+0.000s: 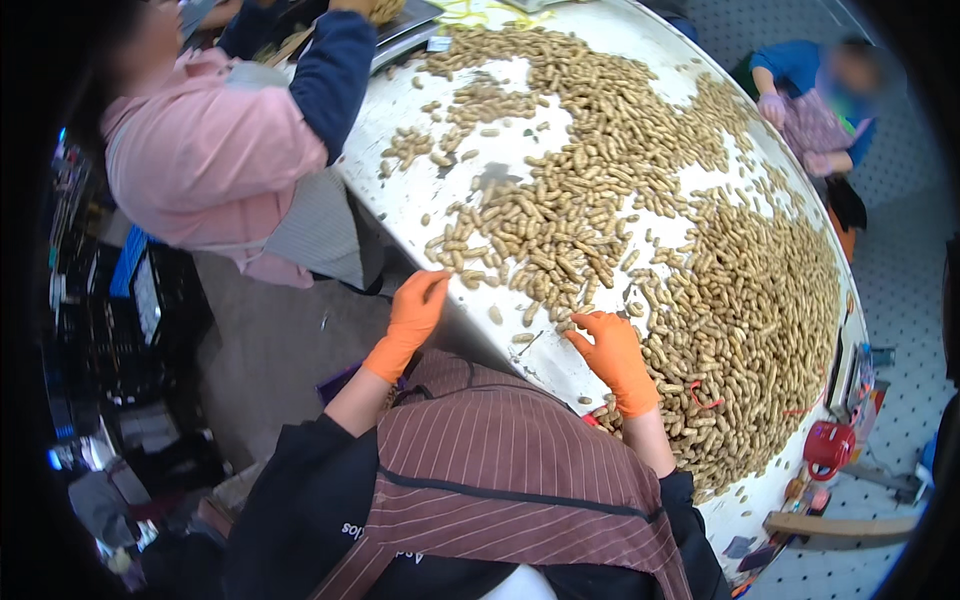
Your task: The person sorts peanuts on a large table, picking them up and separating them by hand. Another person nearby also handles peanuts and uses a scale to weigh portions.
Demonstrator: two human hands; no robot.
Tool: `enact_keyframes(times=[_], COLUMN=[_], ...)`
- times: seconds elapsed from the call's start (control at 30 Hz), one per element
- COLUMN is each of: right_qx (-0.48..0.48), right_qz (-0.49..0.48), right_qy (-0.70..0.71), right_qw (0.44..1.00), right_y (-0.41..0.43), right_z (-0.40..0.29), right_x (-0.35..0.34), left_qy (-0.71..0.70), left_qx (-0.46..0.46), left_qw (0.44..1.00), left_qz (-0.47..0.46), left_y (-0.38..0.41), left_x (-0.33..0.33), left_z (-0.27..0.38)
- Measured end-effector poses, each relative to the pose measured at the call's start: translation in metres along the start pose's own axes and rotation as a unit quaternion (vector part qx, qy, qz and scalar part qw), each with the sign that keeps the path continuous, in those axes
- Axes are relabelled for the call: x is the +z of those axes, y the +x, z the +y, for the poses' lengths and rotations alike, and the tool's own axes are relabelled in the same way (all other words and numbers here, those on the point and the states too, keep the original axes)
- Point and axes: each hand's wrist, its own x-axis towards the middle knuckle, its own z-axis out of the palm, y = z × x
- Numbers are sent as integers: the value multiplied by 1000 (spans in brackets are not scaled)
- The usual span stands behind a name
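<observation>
Unshelled peanuts [555, 247] lie spread over a white table [480, 337] in front of me. My left hand [415, 311], in an orange glove, hovers at the table's near left edge, its fingertips close to a few loose peanuts [471, 277]. Whether anything is between those fingers I cannot tell. Also gloved in orange, my right hand [616, 356] reaches over the table with thumb and forefinger at a peanut [565, 327] on the edge of the spread. A firm grip on it cannot be made out.
A person in a pink top [217, 157] stands at the left near a weighing scale [405, 34]. Another person [810, 105] is across the table. A deep peanut heap [750, 337] fills the right side, with a red mug [829, 448] beyond. Black crates [169, 292] stand at left.
</observation>
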Motion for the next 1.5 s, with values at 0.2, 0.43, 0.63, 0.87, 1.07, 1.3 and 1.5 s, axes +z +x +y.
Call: enact_keyframes(times=[0.2,0.43,0.63,0.87,1.07,1.3,1.5], right_qx=[110,130,113,173,206,206,274], right_qz=[62,62,81,96,205,139,225], right_qy=[42,82,62,72,60,-76,282], right_qw=[991,986,988,978,955,966,891], right_y=[-26,-9,-3,-21,33,80,59], right_z=[14,16,23,35,60,78,46], right_x=[-3,8,7,11,25,46,33], left_qy=[47,247,329,439,350,102,-387], left_qx=[205,350,370,201,202,292,-439], left_qw=[962,846,815,851,911,922,751], left_qz=[-172,-317,-300,-206,-84,-233,-305], left_y=[40,53,142,245,219,132,94], left_x=[71,126,128,97,111,139,134], left_z=[43,62,13,-30,16,57,80])
